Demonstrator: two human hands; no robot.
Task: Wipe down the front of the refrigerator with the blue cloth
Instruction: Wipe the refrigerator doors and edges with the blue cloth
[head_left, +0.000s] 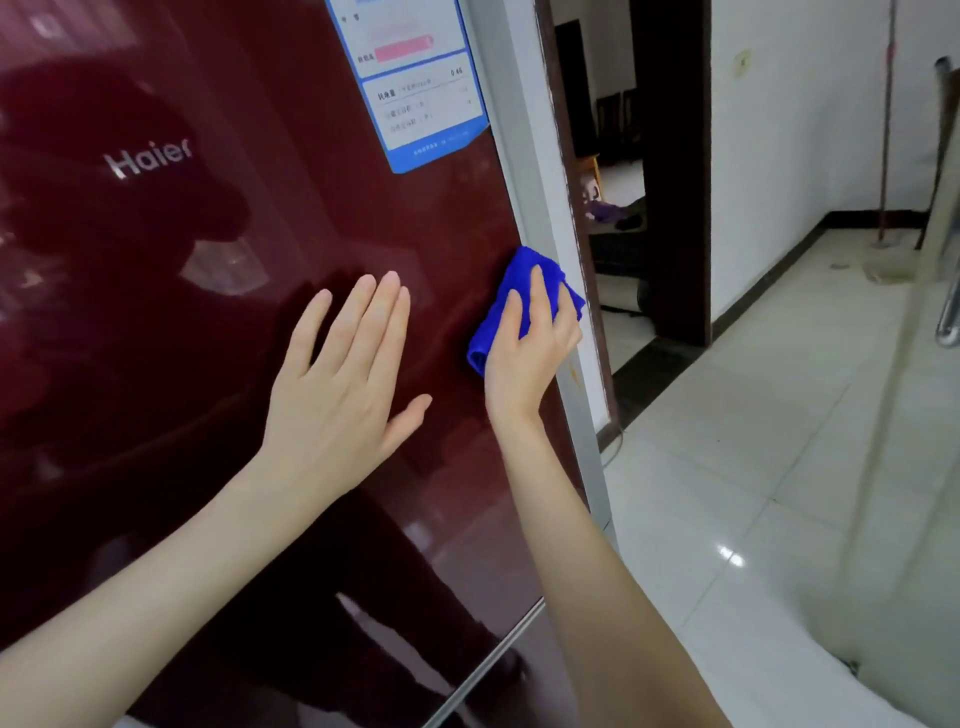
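We are wiping the Haier refrigerator door (260, 234) near its right edge, right hand (524, 358) gripping the blue cloth (511, 270), left hand (337, 395) pressing flat, fingers straight. Next, probably sweeping leftward.

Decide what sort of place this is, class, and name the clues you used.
Probably a home, in or beside a kitchen: a dark red Haier refrigerator with an energy label, a white tiled floor, and a doorway into another room.

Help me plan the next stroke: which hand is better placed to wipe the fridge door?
The right hand: it holds the blue cloth against the refrigerator near its right edge. The left hand rests flat, holding nothing.
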